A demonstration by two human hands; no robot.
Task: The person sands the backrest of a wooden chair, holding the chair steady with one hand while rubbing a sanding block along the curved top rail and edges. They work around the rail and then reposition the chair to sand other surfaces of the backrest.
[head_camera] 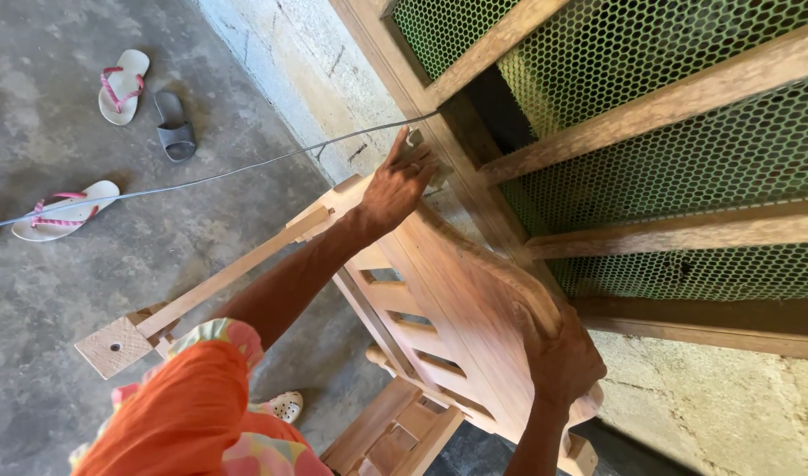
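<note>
A bare wooden chair frame (448, 300) with slats lies tilted against the wall. My left hand (395, 187) reaches out to its far end and presses a small grey piece (414, 139), perhaps sandpaper, against the wood there. My right hand (558, 357) grips the curved top rail (501, 269) on the near side. A long wooden leg with a square block end (115, 345) sticks out to the left, below my orange sleeve (184, 414).
A wooden frame with green mesh (651, 115) stands on a concrete wall (307, 62) to the right. On the concrete floor lie two pink-strapped flip-flops (122, 85) (62, 211), a grey sandal (175, 128) and a thin cable (201, 179).
</note>
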